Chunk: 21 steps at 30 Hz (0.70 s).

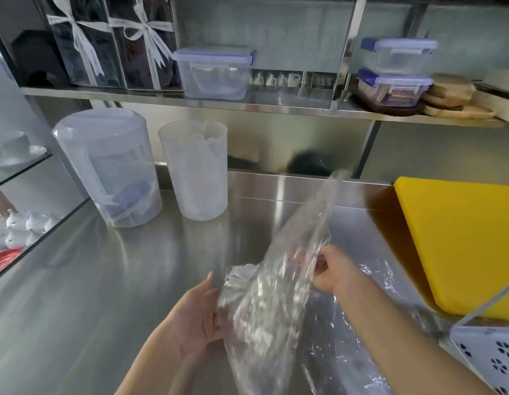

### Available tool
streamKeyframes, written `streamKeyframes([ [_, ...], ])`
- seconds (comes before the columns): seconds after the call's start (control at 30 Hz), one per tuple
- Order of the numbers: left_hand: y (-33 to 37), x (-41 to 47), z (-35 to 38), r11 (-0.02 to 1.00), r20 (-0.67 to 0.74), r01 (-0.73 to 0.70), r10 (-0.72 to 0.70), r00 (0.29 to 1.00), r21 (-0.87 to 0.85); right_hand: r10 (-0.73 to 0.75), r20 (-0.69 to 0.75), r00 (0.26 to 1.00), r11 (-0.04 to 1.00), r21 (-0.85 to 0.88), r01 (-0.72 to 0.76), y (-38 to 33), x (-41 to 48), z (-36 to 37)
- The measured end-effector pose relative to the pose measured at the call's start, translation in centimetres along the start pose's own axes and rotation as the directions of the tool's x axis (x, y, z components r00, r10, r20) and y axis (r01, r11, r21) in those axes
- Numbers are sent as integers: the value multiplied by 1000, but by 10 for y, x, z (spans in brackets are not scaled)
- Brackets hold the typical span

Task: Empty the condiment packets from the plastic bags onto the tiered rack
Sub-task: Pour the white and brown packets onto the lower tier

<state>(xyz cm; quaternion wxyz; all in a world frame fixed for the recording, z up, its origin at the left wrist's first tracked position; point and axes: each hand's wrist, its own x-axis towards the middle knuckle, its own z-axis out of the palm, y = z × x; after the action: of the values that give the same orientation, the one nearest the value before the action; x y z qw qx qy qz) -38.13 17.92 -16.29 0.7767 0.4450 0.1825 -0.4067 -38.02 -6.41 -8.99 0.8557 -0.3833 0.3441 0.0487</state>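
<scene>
A clear plastic bag [276, 292] is held up over the steel counter, blurred by motion, and I cannot make out its contents. My right hand [331, 270] pinches the bag's upper right side. My left hand [197, 317] touches the bag's lower left edge with its palm up and fingers spread. A second clear plastic bag [361, 323] lies flat on the counter under my right forearm. At the bottom right corner a white perforated tray [487, 357] with flower-shaped holes shows, likely part of the tiered rack.
A yellow cutting board [458, 240] lies at the right. Two translucent pitchers [110, 169] [194, 169] stand at the back left of the steel counter [105, 280]. The shelf above carries lidded containers [214, 72] and wooden boards [450, 95]. A glass shelf with cups [16, 149] is at the left.
</scene>
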Motion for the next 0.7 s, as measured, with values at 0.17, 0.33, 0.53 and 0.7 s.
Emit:
streamKeyframes([
  [0.17,23,-2,-3,870,46,-387,419,907,-304,-217,25,976,967,-130,218,-11,3,-9],
  [0.33,31,-16,10,772,-85,-545,598,797,325,-128,397,909,979,-97,181,-17,-13,-17],
  [0.53,50,-28,37,429,-135,-577,866,481,695,-302,214,929,718,-590,369,-27,-22,-22],
  [0.7,57,-37,63,468,-67,-675,846,529,571,-355,216,910,159,-945,286,-46,-32,-29],
])
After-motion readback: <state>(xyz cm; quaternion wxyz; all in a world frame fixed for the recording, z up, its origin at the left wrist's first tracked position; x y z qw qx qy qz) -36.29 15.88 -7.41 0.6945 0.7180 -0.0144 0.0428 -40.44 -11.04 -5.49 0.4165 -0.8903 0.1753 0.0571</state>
